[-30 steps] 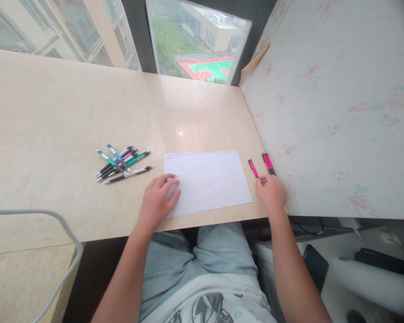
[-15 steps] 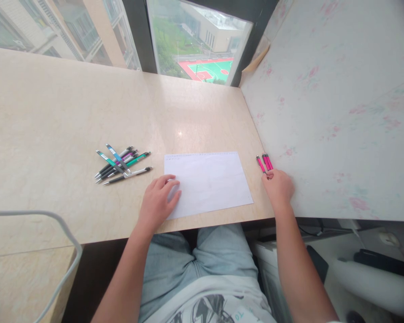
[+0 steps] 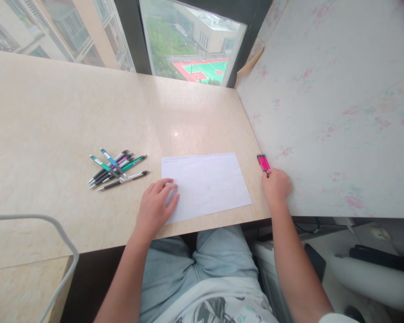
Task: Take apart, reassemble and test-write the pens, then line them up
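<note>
The pink-and-black pens (image 3: 263, 162) have closed together near the tabletop's (image 3: 195, 112) right edge, right hand (image 3: 277, 185) apparently pinching their near ends; left hand (image 3: 156, 202) lies loosely spread on paper (image 3: 208, 184).

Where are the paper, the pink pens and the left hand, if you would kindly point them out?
Paper (image 3: 208, 185): head view, blank middle of the sheet.
Pink pens (image 3: 263, 163): head view, pink barrels.
Left hand (image 3: 156, 200): head view, back of the hand.

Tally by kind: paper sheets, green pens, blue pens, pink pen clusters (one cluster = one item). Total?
Paper sheet: 1
Green pens: 2
Blue pen: 1
Pink pen cluster: 1
Total: 5
</note>
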